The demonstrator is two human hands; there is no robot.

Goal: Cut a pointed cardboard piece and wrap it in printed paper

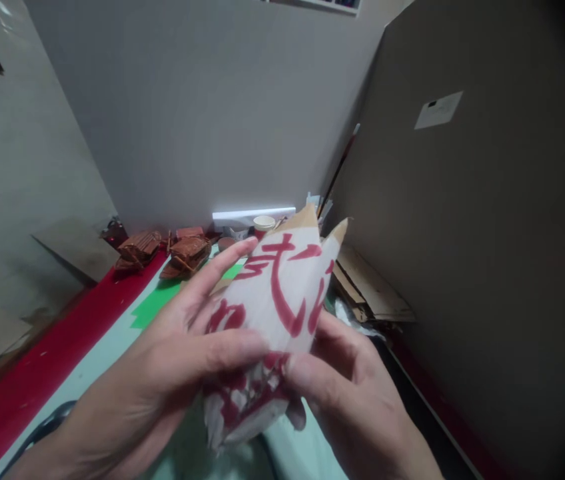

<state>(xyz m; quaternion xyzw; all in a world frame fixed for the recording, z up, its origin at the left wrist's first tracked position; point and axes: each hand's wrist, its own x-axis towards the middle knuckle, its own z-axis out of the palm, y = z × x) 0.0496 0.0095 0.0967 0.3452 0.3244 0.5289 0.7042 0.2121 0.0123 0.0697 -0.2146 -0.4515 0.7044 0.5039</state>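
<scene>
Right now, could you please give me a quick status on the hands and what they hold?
Left hand and right hand both grip folded paper with red brushwork. Paper raised above table. Nothing between them.

The left hand (182, 360) comes in from the lower left with its back toward the camera. Its thumb lies flat across the front, pointing to the right, and its long fingers are stretched upward behind the grip. The right hand (352, 393) comes in from the lower right, with its thumb pressed in beside the left thumb tip. Its other fingers curl under the grip, one fingertip showing below. Both forearms are bare.
</scene>
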